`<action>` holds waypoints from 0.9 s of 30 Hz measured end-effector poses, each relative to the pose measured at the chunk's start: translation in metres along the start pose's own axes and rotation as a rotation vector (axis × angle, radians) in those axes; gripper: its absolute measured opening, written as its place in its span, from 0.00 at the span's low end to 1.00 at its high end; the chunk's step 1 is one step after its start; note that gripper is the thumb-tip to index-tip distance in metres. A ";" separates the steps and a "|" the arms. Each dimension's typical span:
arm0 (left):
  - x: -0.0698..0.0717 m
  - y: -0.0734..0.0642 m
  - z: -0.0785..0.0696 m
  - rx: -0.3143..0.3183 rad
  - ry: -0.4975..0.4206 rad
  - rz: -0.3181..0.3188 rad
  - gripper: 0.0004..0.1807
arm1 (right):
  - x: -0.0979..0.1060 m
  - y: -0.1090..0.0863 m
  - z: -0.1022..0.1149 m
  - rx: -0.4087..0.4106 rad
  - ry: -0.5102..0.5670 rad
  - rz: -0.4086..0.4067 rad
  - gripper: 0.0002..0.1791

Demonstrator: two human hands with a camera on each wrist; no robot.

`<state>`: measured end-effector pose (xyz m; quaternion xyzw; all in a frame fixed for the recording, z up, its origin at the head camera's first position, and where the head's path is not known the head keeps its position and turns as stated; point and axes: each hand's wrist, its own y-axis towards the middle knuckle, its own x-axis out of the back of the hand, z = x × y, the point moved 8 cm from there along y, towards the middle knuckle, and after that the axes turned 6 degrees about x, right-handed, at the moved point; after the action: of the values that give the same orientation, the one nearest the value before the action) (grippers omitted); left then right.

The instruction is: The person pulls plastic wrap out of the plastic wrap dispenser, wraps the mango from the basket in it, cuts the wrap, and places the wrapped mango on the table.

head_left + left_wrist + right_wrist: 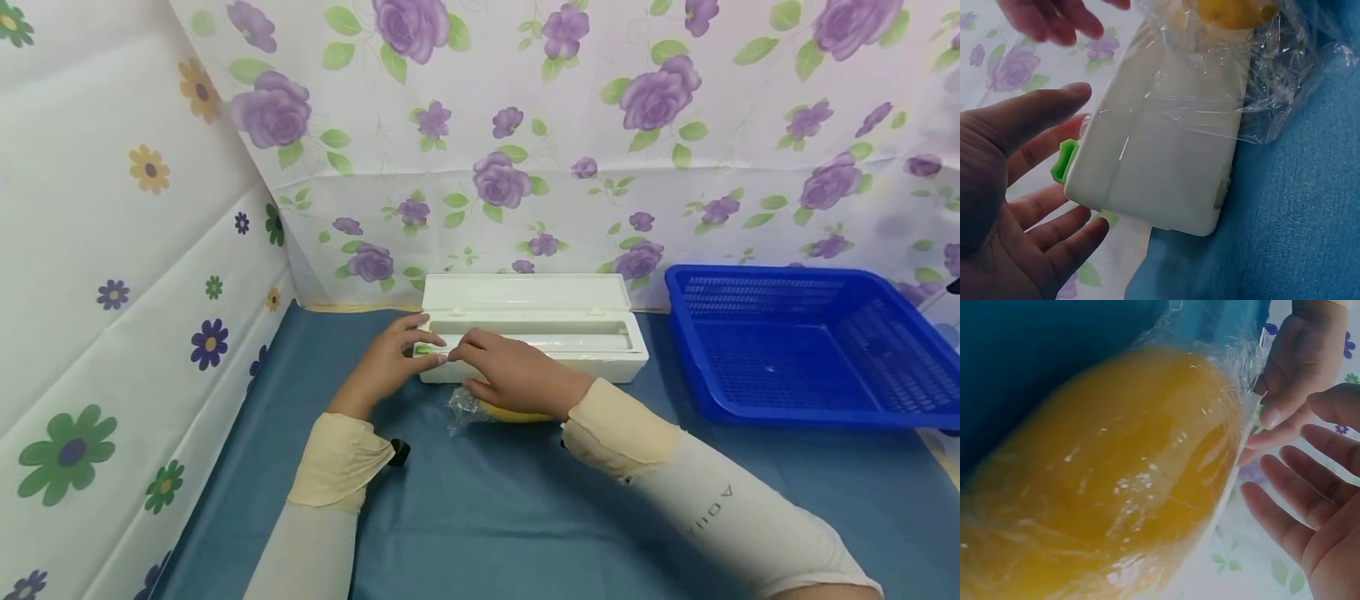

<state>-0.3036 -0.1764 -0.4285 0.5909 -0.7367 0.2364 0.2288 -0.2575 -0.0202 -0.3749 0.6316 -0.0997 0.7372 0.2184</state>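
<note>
A long white cling film dispenser (611,371) stands against the back wall with its lid (525,292) raised. Inside lies a white roll (577,342). At the box's left end my left hand (384,362) spreads its thumb and fingers around a small green slider (1063,161), with no clear grip on it. My right hand (517,371) reaches over the box's front edge, fingers loosely bent and holding nothing visible. Beneath it, in front of the box, is a yellow fruit (1110,475) wrapped in clear cling film (1279,69); the hand partly hides it in the head view.
A blue plastic basket (772,408) stands to the right of the dispenser. Blue cloth (480,525) covers the table. Flowered sheets (555,167) hang behind and on the left.
</note>
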 end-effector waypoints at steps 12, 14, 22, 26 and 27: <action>-0.003 0.002 0.009 -0.012 -0.101 0.030 0.22 | -0.001 0.028 -0.005 -0.006 -0.087 0.037 0.22; -0.003 0.002 0.010 -0.009 -0.089 0.029 0.23 | -0.002 0.032 -0.006 -0.012 -0.091 0.050 0.22; -0.002 0.003 0.012 0.020 -0.041 0.016 0.22 | -0.010 0.042 -0.003 -0.014 -0.205 0.101 0.24; -0.002 0.003 0.013 0.027 -0.070 0.006 0.18 | -0.009 0.046 0.002 0.005 -0.281 0.092 0.22; -0.001 0.003 0.013 0.025 -0.078 0.004 0.18 | -0.009 0.047 0.003 0.008 -0.303 0.090 0.22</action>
<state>-0.3072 -0.1825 -0.4396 0.6011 -0.7430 0.2230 0.1920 -0.2746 -0.0649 -0.3771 0.7312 -0.1569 0.6430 0.1650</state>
